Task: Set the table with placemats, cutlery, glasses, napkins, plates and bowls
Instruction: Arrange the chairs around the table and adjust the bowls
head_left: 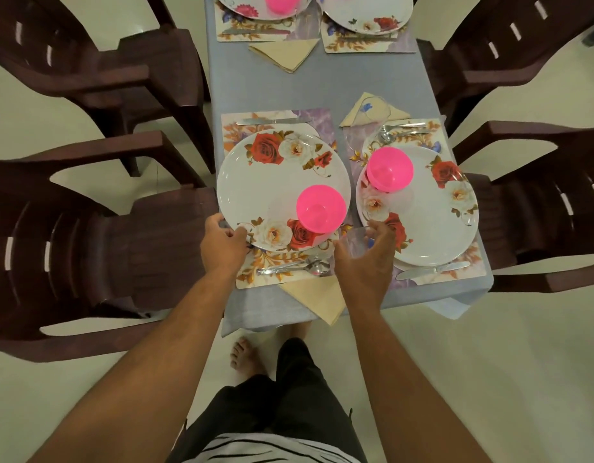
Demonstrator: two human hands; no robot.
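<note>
Head view: the near left plate (272,185) is pinched at its near rim by the left hand (223,243); a pink bowl (320,208) is seen on it, empty, near the right edge; the right hand (367,259) is spread around a clear glass (354,240) between the placemats; a second pink bowl (389,168), empty, is carried by the right plate (432,228) on the grey worktop (322,88).

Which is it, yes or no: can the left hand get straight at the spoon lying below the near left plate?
Probably yes. The left hand rests at the near left plate's rim, and the spoon lies uncovered on the placemat just beside it; nothing stands between them. The right hand sits beyond the spoon's other end.
</note>
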